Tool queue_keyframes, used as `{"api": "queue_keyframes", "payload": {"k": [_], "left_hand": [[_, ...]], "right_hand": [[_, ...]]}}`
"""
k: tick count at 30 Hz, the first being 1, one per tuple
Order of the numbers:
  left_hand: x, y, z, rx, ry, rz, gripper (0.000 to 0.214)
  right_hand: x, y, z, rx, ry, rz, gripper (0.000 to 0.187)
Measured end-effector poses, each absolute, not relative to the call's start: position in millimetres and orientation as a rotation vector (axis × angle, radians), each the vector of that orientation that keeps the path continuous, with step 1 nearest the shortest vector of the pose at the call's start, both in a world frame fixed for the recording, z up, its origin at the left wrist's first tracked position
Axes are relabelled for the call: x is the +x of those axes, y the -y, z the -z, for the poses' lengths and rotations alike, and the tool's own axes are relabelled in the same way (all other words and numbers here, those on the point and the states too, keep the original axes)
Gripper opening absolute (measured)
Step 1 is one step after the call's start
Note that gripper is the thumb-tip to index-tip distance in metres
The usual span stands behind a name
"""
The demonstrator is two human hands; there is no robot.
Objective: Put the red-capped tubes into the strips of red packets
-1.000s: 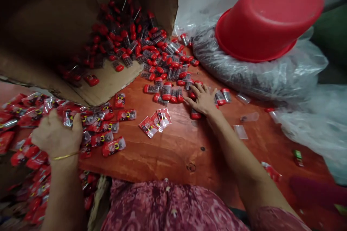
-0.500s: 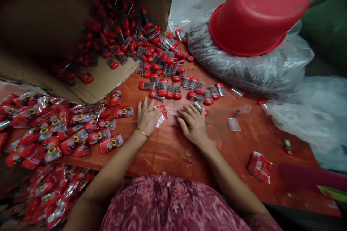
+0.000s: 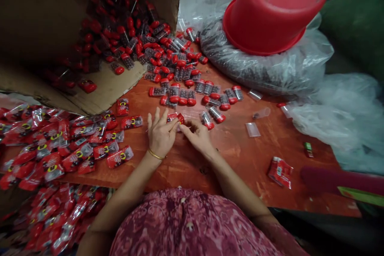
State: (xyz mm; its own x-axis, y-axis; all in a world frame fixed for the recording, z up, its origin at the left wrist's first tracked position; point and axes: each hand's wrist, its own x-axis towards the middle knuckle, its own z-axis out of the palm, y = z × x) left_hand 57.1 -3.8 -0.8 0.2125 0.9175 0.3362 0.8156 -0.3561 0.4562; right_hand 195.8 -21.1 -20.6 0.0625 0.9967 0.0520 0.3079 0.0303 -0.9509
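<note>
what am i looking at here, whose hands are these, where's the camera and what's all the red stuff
There is no machine here: these are a person's bare left hand and right hand, seen by a camera worn on the head, looking forward and down. Both hands are at a small red packet; the fingers partly hide how it is held.

On the reddish table, small clear containers with red ends lie beyond the hands, and more fill part of an open cardboard box. Red printed packets are heaped at the left. At the back right, an upturned red tub rests on a bulging clear plastic bag.
</note>
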Motion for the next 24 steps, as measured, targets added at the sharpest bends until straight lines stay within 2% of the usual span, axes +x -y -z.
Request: {"api": "queue_keyframes", "payload": {"k": [2, 4, 13, 18, 21, 24], "left_hand": [[58, 6, -4, 2.198, -1.67, -0.907, 0.027], [57, 7, -7, 1.975, -1.652, -0.947, 0.03], [71, 27, -10, 0.686, -1.223, -0.807, 0.038], [74, 29, -11, 0.485, -1.17, -0.831, 0.043], [71, 24, -14, 0.452, -1.204, -0.876, 0.044], [70, 20, -17, 0.444, -1.207, -0.869, 0.046]], "right_hand": [[192, 20, 23, -1.361, 1.293, -1.118, 0.036], [191, 23, 23, -1.337, 1.251, -1.128, 0.037], [194, 46, 19, -1.387, 1.427, -0.768, 0.037], [203, 52, 19, -1.375, 1.581, -0.759, 0.029], [233, 38, 10, -1.393, 1.865, -0.511, 0.025], [273, 14, 2, -1.551, 2.242, -0.18, 0.036]]}}
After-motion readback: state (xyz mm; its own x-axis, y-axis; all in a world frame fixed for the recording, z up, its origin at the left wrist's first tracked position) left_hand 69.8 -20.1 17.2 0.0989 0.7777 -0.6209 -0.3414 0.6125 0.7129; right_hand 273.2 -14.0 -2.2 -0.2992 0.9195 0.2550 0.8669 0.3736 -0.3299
